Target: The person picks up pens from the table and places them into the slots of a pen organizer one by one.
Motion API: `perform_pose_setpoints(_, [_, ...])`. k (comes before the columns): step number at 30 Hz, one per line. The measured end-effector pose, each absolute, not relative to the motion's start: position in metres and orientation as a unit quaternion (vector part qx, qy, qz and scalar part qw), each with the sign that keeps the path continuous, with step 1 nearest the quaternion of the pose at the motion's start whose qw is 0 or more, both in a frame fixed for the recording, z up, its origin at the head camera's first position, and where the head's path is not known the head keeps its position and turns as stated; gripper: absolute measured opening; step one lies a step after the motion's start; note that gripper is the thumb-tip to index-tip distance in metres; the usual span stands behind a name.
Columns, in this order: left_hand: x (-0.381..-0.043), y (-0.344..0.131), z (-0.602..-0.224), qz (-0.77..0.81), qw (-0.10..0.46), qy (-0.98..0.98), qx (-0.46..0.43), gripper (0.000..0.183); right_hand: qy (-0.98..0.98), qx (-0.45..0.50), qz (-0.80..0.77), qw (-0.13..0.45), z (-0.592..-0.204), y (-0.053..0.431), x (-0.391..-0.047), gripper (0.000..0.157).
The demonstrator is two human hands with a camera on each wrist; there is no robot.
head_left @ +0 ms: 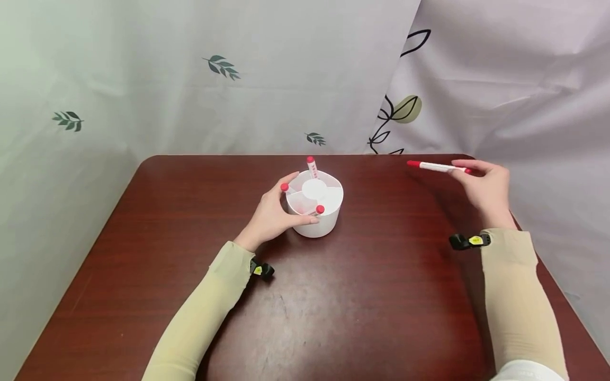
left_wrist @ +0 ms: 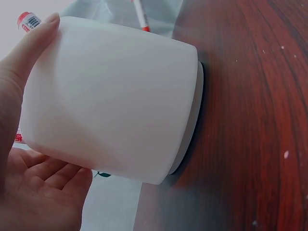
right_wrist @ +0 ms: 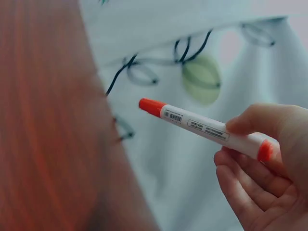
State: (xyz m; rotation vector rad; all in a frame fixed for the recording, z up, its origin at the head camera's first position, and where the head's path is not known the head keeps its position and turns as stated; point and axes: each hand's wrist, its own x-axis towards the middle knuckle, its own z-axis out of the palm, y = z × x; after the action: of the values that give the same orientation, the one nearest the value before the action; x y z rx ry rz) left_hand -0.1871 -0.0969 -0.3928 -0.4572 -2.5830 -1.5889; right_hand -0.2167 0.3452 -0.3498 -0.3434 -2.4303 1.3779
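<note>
A white round pen holder [head_left: 316, 227] with inner dividers stands on the table, and three red-capped markers lean in it: one at the back [head_left: 312, 168], one at the left [head_left: 285, 188], one at the front [head_left: 319, 210]. My left hand [head_left: 271, 217] grips the holder's left side, thumb along the front near the rim, fingers round the back. In the left wrist view the holder's smooth wall [left_wrist: 115, 96] fills the middle. Off to the right, my right hand [head_left: 488, 190] pinches a white marker [right_wrist: 202, 127] with red ends by one end, in the air above the table.
The dark red wooden table [head_left: 362, 307] reaches back to a pale curtain [head_left: 267, 95] with leaf prints. Each sleeve bears a black wrist strap with a camera. The right hand is close to the table's right edge.
</note>
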Motion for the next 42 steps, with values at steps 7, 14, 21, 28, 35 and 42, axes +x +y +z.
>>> perform_pose_setpoints(7, [-0.187,-0.095,-0.394,-0.516,0.036,-0.842,-0.149,0.102,-0.724,-0.038,0.656,0.211,-0.313,0.31,-0.204,0.035])
perform_pose_setpoints(14, [-0.186,-0.096,-0.393,-0.519,0.034,-0.84,-0.153,0.105,-0.68,0.053,0.69,0.241,-0.285,0.266,-0.186,0.037])
perform_pose_setpoints(21, [-0.186,-0.095,-0.392,-0.513,0.044,-0.843,-0.155,0.102,-0.67,0.114,0.695,0.237,-0.264,0.233,-0.168,0.034])
perform_pose_setpoints(28, [-0.187,-0.096,-0.391,-0.518,0.041,-0.84,-0.155,0.101,-0.671,0.153,0.691,0.219,-0.255,0.209,-0.158,0.031])
perform_pose_setpoints(35, [-0.187,-0.096,-0.392,-0.517,0.042,-0.842,-0.151,0.102,-0.677,0.173,0.69,0.187,-0.268,0.199,-0.164,0.032])
perform_pose_setpoints(42, [-0.187,-0.096,-0.392,-0.511,0.043,-0.844,-0.154,0.106,-0.707,0.184,0.665,0.154,-0.269,0.181,-0.159,0.03])
